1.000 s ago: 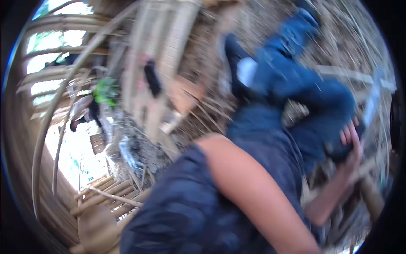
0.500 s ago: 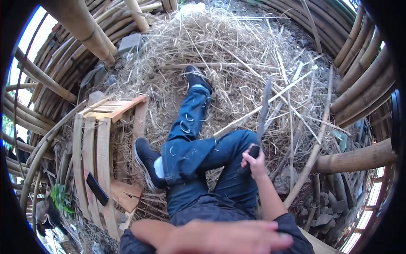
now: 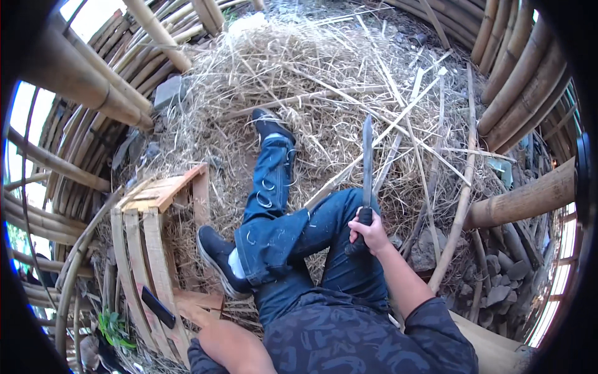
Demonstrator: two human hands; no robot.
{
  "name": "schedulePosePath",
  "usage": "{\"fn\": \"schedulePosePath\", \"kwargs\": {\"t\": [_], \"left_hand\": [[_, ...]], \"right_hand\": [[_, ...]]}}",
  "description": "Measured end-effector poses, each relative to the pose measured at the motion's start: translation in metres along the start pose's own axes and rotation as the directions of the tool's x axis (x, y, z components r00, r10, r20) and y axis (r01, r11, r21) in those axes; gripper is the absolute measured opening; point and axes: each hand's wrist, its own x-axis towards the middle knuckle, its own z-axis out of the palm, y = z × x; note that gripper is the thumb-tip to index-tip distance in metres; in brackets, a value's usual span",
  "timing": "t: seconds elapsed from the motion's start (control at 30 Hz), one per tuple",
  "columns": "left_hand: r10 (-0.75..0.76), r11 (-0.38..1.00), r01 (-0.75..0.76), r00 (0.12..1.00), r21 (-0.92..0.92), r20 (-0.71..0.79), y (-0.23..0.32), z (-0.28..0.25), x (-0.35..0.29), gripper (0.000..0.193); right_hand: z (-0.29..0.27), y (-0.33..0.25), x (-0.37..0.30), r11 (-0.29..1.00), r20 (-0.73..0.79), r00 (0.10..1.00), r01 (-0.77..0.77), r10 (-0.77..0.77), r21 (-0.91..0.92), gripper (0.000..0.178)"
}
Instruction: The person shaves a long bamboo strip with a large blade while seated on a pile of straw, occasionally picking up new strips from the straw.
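Observation:
My right hand (image 3: 372, 232) is closed around the black handle of a long knife (image 3: 367, 159), like a machete. Its straight grey blade points away from me, above my bent right knee and the straw. The handle's lower end is close to my jeans (image 3: 274, 249). Of my left arm only the forearm (image 3: 233, 343) shows at the lower edge; the hand itself is out of sight. Pale curled shavings cling to my trouser legs.
A slatted wooden crate (image 3: 159, 249) stands at my left with a black phone (image 3: 158, 307) on its slats. Shavings and straw (image 3: 299, 75) heap in front, crossed by bamboo strips (image 3: 398, 118). Bamboo poles (image 3: 523, 193) wall both sides; stones (image 3: 498, 280) lie at right.
My left hand, blurred across my lap before, has dropped out of the picture. The blade has swung from leaning right to nearly straight ahead. The whole view has shifted slightly.

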Motion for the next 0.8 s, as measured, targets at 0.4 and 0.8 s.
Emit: {"fn": "schedulePosePath", "kwargs": {"t": [0.4, 0.8], "left_hand": [[-0.175, 0.976, 0.134, 0.952, 0.174, 0.252, -0.068, -0.008, -0.071, 0.044], [-0.742, -0.536, 0.318, -0.62, 0.782, -0.256, -0.209, -0.137, -0.227, 0.051]], "right_hand": [[-0.005, 0.005, 0.017, 0.995, 0.107, 0.993, -0.058, 0.05, 0.076, 0.035], [-0.007, 0.015, 0.02, 0.994, 0.057, 0.998, -0.008, 0.001, 0.106, 0.034]]}}
